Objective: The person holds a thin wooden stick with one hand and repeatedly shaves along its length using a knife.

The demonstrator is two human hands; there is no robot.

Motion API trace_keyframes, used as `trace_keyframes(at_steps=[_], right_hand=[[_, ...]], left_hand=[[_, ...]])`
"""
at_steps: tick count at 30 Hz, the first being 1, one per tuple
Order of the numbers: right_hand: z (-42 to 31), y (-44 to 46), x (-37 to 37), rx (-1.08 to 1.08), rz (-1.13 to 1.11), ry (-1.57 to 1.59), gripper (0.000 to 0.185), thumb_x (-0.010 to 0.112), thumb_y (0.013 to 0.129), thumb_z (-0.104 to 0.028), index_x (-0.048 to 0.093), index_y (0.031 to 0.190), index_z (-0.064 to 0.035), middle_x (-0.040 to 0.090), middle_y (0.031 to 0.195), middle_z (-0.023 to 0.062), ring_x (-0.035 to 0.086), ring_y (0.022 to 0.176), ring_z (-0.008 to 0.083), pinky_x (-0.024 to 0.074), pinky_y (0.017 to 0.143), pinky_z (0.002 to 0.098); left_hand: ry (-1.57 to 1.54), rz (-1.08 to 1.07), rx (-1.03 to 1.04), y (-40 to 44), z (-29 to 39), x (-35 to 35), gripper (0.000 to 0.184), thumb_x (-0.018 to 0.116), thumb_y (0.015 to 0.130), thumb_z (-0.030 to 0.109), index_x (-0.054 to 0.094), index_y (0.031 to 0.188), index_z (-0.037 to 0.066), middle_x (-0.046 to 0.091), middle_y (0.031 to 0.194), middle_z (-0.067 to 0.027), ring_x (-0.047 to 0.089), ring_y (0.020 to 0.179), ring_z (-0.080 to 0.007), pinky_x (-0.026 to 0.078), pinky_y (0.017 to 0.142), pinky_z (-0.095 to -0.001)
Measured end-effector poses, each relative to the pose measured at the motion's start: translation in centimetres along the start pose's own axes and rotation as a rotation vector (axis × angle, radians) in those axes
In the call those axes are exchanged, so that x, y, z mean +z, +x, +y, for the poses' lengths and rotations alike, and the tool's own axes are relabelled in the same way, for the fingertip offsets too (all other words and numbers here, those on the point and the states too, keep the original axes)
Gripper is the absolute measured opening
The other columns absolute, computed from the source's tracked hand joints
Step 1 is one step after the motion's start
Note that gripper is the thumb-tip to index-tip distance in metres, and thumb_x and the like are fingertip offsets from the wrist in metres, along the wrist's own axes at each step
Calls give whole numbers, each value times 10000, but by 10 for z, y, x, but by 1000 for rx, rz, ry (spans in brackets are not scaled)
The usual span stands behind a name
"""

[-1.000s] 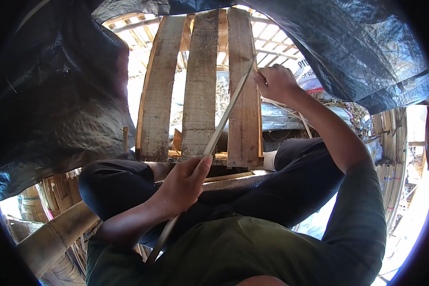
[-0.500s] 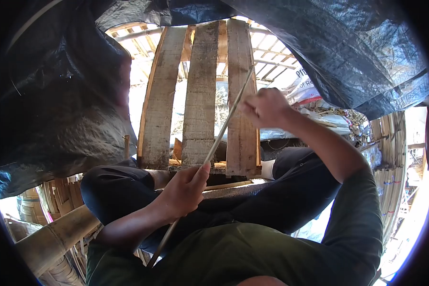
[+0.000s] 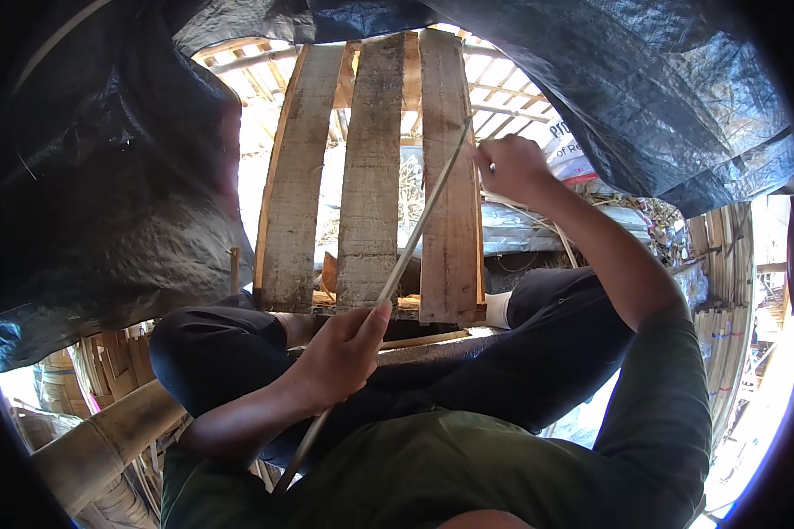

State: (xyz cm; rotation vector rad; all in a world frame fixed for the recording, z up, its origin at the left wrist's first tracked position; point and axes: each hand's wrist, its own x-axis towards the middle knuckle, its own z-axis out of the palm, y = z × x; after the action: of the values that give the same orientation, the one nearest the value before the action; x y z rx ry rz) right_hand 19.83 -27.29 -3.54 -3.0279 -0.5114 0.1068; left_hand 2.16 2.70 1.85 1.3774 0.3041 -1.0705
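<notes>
My left hand [image 3: 340, 357] is wrapped round a long, thin bamboo stick [image 3: 421, 231], with the thumb lying along it. The stick slants up to the right, its far tip over the right-hand board of a wooden slatted stand [image 3: 370, 189]. Below my left fist its lower end runs down toward my lap. Close to the far tip, on its right side, my right hand [image 3: 513, 167] is raised with bent, closed fingers. Whatever those fingers hold is too small and blurred to make out.
Dark plastic sheeting [image 3: 123, 203] hangs at the left, with more sheeting [image 3: 670, 97] at the upper right. A thick bamboo pole [image 3: 106, 441] lies at lower left. My bent legs [image 3: 556, 335] flank the stand. Bundled bamboo strips [image 3: 723, 344] stand at right.
My right hand has moved up and slightly right, toward the far end of the stick. The left hand keeps its hold and the stick stays nearly where it was.
</notes>
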Motion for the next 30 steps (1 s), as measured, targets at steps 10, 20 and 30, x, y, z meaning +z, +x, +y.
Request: trace_keyframes(at_steps=[10, 20, 30], right_hand=[[-15, -11, -2, -157, -86, 47, 553, 368, 984, -501, 647, 754, -82, 647, 657, 134, 673, 673, 305, 532, 692, 469], [-38, -24, -14, -337, -92, 73, 481, 402, 975, -439, 638, 748, -86, 629, 633, 152, 658, 642, 329, 533, 651, 457], [-31, -19, -11, -278, -119, 42, 401, 427, 969, -391, 626, 812, -80, 639, 664, 165, 660, 650, 342, 531, 671, 478]], left_hand=[[21, 13, 4, -1, -1, 1, 396, 411, 1012, 475, 436, 822, 128, 303, 578, 83, 290, 411, -12, 242, 358, -207], [-17, 15, 13, 2, -3, 3, 397, 419, 1006, 484, 437, 821, 133, 300, 572, 87, 289, 403, -15, 248, 350, -210], [-22, 5, -18, 1, -1, 1, 403, 424, 1001, 495, 438, 826, 133, 300, 570, 89, 287, 401, -17, 236, 349, -211]])
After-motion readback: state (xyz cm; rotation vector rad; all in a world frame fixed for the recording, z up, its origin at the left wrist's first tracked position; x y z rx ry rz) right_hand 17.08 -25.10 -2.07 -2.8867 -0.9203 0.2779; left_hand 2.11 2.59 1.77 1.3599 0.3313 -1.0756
